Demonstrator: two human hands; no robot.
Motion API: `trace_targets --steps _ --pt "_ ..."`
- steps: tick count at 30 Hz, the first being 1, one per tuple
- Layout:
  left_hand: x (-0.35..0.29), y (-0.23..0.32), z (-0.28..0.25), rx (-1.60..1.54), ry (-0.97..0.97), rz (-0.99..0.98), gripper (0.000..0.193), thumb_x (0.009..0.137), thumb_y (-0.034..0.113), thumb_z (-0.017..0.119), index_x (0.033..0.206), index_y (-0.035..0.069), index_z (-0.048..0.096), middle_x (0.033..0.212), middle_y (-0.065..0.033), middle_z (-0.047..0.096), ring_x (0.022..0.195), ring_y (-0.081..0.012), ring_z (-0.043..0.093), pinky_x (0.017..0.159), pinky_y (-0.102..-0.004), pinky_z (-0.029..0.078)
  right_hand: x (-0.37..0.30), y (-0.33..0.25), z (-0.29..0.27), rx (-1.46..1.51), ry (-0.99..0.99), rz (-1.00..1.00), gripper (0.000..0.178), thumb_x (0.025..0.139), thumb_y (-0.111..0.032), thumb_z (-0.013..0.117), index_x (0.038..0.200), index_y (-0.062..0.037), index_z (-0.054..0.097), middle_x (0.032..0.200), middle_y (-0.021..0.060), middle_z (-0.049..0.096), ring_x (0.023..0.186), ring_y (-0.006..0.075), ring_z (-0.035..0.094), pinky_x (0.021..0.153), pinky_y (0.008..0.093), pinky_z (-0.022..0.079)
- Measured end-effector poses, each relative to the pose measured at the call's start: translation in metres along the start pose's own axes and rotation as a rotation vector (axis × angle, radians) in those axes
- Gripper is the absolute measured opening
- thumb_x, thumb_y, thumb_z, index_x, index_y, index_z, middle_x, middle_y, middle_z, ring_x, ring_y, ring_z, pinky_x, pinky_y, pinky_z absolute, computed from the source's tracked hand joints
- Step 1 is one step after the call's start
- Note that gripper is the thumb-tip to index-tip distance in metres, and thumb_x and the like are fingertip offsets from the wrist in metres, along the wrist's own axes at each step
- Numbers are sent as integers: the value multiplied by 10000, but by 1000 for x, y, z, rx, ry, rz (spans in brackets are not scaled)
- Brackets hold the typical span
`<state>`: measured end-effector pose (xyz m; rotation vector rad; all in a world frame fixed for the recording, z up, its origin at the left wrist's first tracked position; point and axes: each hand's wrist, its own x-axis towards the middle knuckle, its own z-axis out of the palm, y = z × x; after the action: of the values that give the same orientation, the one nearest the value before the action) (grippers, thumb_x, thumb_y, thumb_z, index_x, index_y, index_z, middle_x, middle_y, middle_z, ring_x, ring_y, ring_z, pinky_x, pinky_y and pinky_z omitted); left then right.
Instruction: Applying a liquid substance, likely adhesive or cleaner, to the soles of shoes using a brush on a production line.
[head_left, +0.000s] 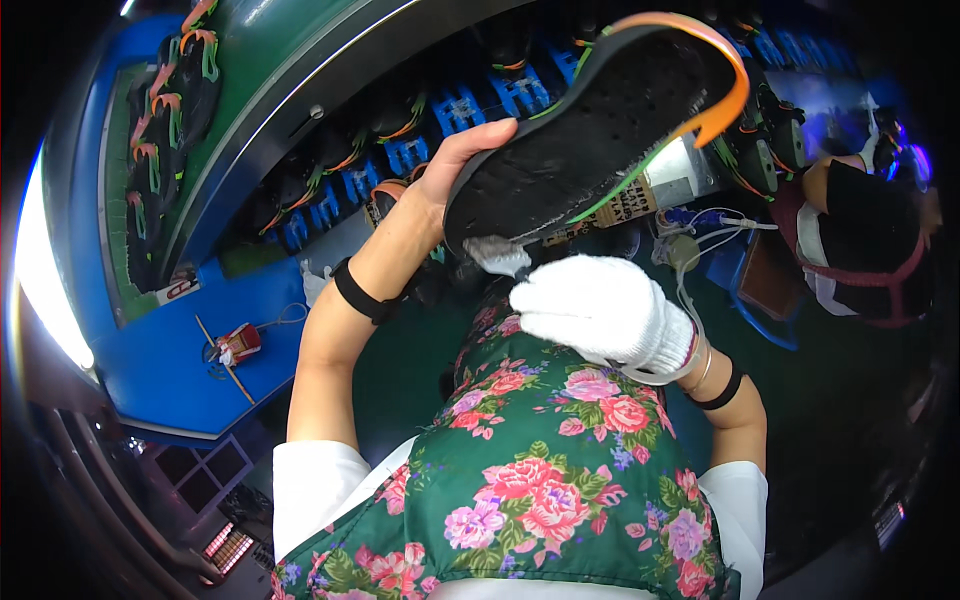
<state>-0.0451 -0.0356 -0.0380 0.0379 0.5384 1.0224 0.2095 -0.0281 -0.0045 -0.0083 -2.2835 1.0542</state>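
My bare left hand (462, 163) grips a black shoe sole (600, 125) by its side edge near the heel. The sole is tilted up in front of me, with an orange and green rim around its toe end and far side. In a white knitted glove, my right hand (605, 308) is closed around a small brush (497, 253). Its pale bristles touch the heel end of the sole, or lie right beside it. The glove hides most of the brush's handle.
Beyond the sole runs a line of blue holders (460, 112) with black shoe parts. More soles (160, 150) lie on a green belt at the left. A blue table (190, 345) bears a small red-and-white object (238, 345). At the right, another person (860, 230) sits near cables.
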Motion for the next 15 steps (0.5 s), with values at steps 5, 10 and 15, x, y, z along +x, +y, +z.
trace_targets --steps 5,10,15 --pt "-4 3 -4 -57 -144 -23 492 979 300 649 1335 -40 644 1256 -208 716 1082 -293 735 1002 -404 578 11 4 -10 178 130 38 284 746 -29 829 1014 -116 794 1020 71 784 912 257 748 791 356 601" --pt "-4 6 -15 -35 -89 10 488 985 323 633 1313 -37 663 1209 -211 734 1034 -305 752 961 -408 601 15 -1 1 244 80 63 303 763 -18 822 1047 -120 794 1053 67 781 931 254 748 813 364 595" --pt "4 8 -10 -39 19 51 578 1010 424 573 1357 -33 632 1261 -225 710 1081 -325 737 988 -443 588 23 4 -6 177 222 191 188 761 -31 836 943 -68 804 988 110 786 943 262 750 822 359 585"
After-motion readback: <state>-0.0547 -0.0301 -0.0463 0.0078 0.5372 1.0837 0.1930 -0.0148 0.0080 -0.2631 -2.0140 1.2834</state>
